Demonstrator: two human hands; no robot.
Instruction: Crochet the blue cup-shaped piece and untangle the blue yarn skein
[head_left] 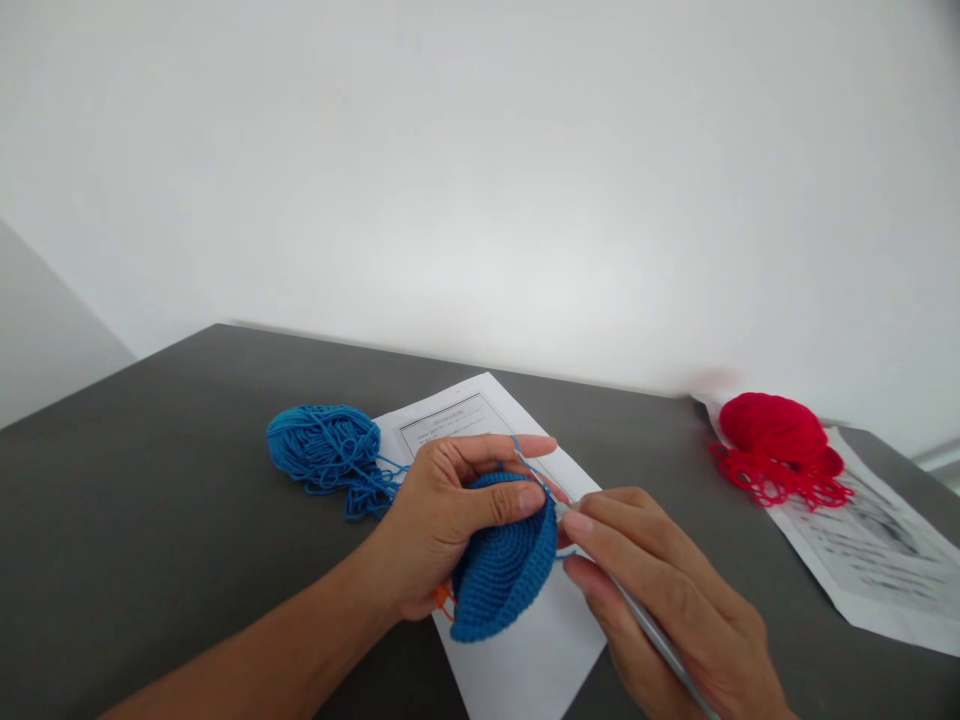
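My left hand (442, 500) grips a round blue crochet piece (499, 580), its thumb pressed on the upper edge. The index finger is stretched out to the right, with blue yarn running over it. Between the fingers of my right hand (667, 590) is a silvery crochet hook (652, 630), its tip up at the edge of the blue piece by the left thumb. A bit of orange yarn (442, 597) shows below the left palm. Blue yarn leads back to a blue skein (322, 445) on the table, left of my hands.
A printed sheet (532, 660) lies under my hands on the dark grey table (187, 510). To the right, a red yarn ball (772, 430) with loose loops rests on another printed sheet (892, 590). A white wall (465, 180) stands behind the table.
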